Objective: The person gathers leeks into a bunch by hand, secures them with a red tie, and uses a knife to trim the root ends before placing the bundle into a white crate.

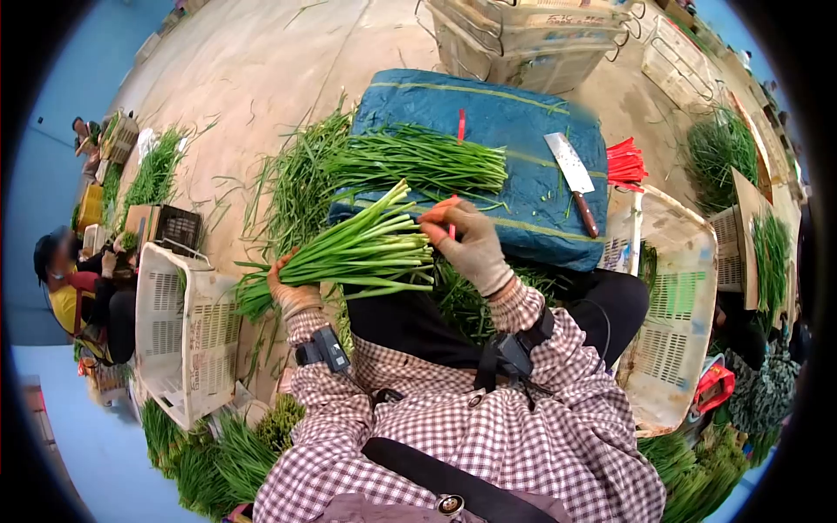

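Ctr of frame, slightly left: bunch of greens (pixel 362 253), L hand (pixel 295 286) curled round its leafy end. R hand (pixel 475 248) at the pale ends, fingers bent in close; can't tell if they're pinching a stalk. Prob. light, bendy, bit slippery, bruises easily; best held mid-bunch, w/ soft grip. Looks bright green, long thin stalks, fanned, whitish tips.

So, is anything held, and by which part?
The left hand holds a bunch of long green stalks near its leafy end; right hand: cannot tell.
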`<state>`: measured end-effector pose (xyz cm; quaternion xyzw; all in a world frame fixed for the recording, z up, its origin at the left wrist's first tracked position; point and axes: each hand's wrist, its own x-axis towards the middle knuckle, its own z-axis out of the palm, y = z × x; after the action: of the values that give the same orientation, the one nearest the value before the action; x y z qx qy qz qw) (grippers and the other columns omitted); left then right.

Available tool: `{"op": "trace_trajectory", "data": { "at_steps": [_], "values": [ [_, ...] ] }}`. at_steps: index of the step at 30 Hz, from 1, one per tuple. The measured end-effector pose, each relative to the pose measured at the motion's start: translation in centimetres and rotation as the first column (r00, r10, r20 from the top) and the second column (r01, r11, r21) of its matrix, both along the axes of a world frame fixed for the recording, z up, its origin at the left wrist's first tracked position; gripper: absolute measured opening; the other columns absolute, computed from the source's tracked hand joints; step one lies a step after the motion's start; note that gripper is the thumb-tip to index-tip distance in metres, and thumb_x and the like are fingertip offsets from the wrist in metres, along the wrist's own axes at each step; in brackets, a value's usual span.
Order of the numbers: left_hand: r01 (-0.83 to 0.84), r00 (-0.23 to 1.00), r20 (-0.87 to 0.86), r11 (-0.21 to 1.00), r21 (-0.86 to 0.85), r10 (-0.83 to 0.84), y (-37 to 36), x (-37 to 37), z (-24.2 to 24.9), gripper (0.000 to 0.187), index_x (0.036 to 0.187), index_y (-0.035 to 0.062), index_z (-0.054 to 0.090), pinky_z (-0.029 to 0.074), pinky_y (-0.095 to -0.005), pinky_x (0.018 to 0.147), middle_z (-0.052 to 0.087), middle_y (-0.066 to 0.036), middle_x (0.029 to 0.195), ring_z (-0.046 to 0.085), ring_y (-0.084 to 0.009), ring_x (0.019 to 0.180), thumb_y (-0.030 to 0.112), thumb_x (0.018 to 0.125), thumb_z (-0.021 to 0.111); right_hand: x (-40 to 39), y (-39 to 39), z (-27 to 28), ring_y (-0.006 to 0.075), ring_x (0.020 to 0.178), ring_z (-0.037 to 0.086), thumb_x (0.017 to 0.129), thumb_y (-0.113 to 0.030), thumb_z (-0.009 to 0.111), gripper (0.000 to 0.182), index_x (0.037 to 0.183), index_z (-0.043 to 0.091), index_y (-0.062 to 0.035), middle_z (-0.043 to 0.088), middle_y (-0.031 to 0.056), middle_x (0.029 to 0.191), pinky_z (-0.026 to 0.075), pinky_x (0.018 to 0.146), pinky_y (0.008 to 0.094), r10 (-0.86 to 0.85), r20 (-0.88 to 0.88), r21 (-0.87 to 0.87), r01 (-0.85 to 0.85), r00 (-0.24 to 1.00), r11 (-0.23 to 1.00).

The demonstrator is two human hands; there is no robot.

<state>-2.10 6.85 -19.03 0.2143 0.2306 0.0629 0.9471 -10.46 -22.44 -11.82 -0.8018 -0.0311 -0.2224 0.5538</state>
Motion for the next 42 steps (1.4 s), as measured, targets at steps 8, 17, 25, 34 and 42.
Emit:
{"op": "trace_trajectory", "data": {
  "at_steps": [8,17,25,34,42],
  "values": [
    [0.417,0.908,-0.085,0.86,0.293,-0.411,2.2,-1.6,-1.3,0.022,0.085,0.0051,0.062,0.047,-0.0451,0.088,0.065,-0.01,0.091,0.059,-0.0274,0.093,0.024,0.075,0.061,0.9,1.6,-2.6,0.0177,0.07,0.061,0.072,-0.012,0.066,0.014,0.08,0.06,-0.0034,0.061,0.0074,0.076,0.05,0.065,0.0284,-0.094,-0.122,0.095,0.106,0.988,0.99],
    [0.486,0.869,-0.211,0.691,0.536,-0.448,-7.6,0.0,0.2,0.023,0.087,0.0046,0.063,0.047,-0.0445,0.087,0.065,-0.011,0.093,0.059,-0.027,0.093,0.024,0.074,0.062,0.8,0.7,-5.2,0.0279,0.074,0.057,0.08,-0.026,0.067,0.022,0.078,0.064,-0.0045,0.058,0.0106,0.075,0.045,0.062,0.0402,0.415,-0.092,-0.141,-0.425,0.905,0.894],
    [0.494,0.863,-0.225,0.665,0.56,-0.452,-8.7,0.1,0.1,0.025,0.089,0.0042,0.063,0.047,-0.0439,0.087,0.065,-0.011,0.094,0.059,-0.0267,0.092,0.024,0.074,0.062,1.8,3.7,-7.2,0.0305,0.077,0.059,0.066,-0.047,0.069,0.036,0.089,0.067,-0.019,0.061,0.0067,0.077,0.043,0.061,0.043,0.315,-0.112,-0.448,-0.331,0.943,0.831],
    [0.483,0.869,-0.184,0.702,0.523,-0.46,-5.4,1.3,-1.3,0.027,0.091,0.0037,0.064,0.048,-0.0432,0.086,0.065,-0.012,0.096,0.059,-0.0264,0.092,0.024,0.074,0.063,-1.1,3.9,-5.4,0.0346,0.071,0.059,0.061,-0.02,0.07,0.026,0.083,0.062,-0.0097,0.059,0.0123,0.074,0.047,0.062,0.0444,0.11,-0.218,-0.04,-0.121,0.97,0.992],
    [0.362,0.931,-0.023,0.907,0.216,-0.365,4.5,1.3,-4.8,0.028,0.092,0.0032,0.064,0.048,-0.0426,0.085,0.065,-0.012,0.097,0.059,-0.0261,0.092,0.025,0.074,0.063,-6.0,-2.7,-7.0,0.0317,0.073,0.062,0.079,-0.028,0.059,0.019,0.079,0.065,-0.0105,0.063,0.0114,0.078,0.05,0.064,0.0394,-0.12,-0.242,-0.289,0.047,0.963,0.956]
  ]
}}
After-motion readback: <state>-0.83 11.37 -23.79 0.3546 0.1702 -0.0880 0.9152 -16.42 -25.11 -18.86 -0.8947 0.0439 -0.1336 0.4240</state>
